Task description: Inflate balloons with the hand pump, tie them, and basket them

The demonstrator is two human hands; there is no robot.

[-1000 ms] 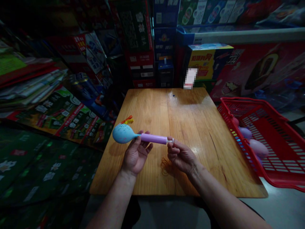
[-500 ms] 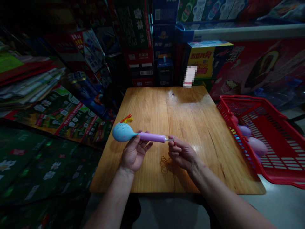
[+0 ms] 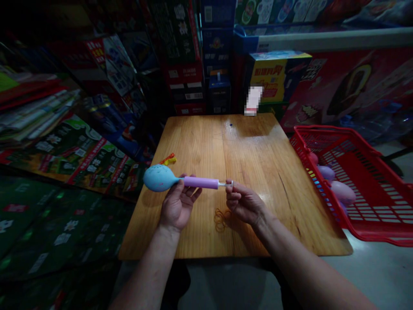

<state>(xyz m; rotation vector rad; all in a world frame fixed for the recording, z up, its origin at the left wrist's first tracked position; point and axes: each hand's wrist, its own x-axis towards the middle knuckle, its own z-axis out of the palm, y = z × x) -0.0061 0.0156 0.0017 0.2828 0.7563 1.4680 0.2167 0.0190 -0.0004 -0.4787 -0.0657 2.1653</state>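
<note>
Over the near part of a wooden table (image 3: 251, 146) I hold a small purple hand pump (image 3: 200, 182) with a partly inflated blue balloon (image 3: 159, 178) on its left end. My left hand (image 3: 177, 204) is closed around the pump's nozzle and the balloon's neck. My right hand (image 3: 243, 204) pinches the white plunger handle (image 3: 228, 184) at the pump's right end; the plunger is drawn out a little. A few thin rubber bands (image 3: 220, 218) lie on the table between my hands.
Uninflated orange and yellow balloons (image 3: 168, 159) lie near the table's left edge. A red plastic basket (image 3: 361, 181) with inflated purple and pink balloons (image 3: 342, 191) stands to the right. Stacked printed cartons fill the left side and the back.
The balloon has grown slightly and the pump with both hands has shifted a little left. The plunger is drawn out a bit more than before.
</note>
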